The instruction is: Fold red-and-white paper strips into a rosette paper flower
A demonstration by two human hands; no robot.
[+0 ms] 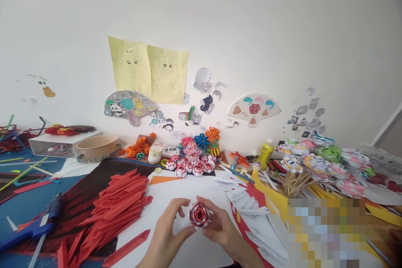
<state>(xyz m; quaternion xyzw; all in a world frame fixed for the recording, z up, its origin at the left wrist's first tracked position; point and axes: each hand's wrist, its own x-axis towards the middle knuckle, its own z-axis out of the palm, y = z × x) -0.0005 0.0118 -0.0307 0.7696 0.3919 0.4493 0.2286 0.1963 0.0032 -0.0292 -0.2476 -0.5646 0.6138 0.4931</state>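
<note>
A small red and white folded-paper flower [199,215] is held over the white sheet [169,199], its layered opening facing me. My right hand [221,222] grips it from the right, fingers and thumb closed on its side. To the left of the flower, my left hand [171,226] is curved with fingers apart; its thumb tip reaches the flower's lower edge, and whether it presses there I cannot tell. A pile of folded red paper strips [117,207] lies to the left. White folded paper pieces [248,205] are spread to the right.
Several finished red and white flowers [197,168] stand behind the sheet. A blue glue gun [42,224] lies at the left, near a beige bowl [97,145]. Flowers on sticks [317,165] are heaped at the right, beside a yellow bottle [265,153]. The wall [201,16] rises behind.
</note>
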